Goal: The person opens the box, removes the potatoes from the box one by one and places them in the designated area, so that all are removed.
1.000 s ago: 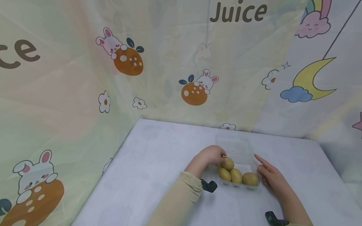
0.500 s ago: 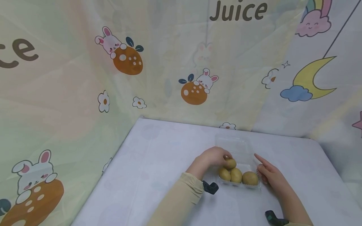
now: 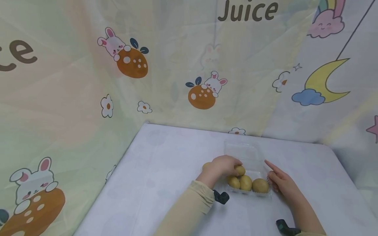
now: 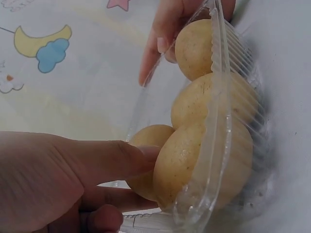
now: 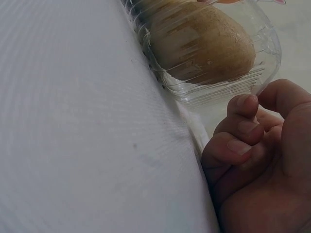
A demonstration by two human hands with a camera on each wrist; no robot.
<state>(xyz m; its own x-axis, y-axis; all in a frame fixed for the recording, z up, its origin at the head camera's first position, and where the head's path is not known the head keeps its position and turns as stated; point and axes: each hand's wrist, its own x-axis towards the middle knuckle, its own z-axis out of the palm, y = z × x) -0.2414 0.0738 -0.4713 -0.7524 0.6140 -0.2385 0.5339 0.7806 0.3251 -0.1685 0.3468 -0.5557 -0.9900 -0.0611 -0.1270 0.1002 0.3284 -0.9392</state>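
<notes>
A clear plastic container (image 3: 256,175) stands on the table with its lid (image 3: 240,150) folded open to the back. Several yellow potatoes are in it; two (image 3: 234,182) (image 3: 245,183) sit side by side at the front left and a larger potato (image 3: 260,186) at the front right. My left hand (image 3: 221,166) pinches another potato (image 4: 141,182) between thumb and fingers, behind the front pair. At the container's right wall, my right hand (image 3: 280,180) pinches the rim, index finger pointing out along the side and other fingers curled (image 5: 238,147).
Partly hidden behind my left wrist, one more potato (image 3: 206,165) lies on the white table (image 3: 165,157). Printed cloth walls (image 3: 165,65) rise behind the table and at its left. Black wrist devices (image 3: 221,197) sit on both arms.
My left hand and its potato moved slightly right and down within the container. A potato left of my wrist has come into sight. My right hand stays where it was.
</notes>
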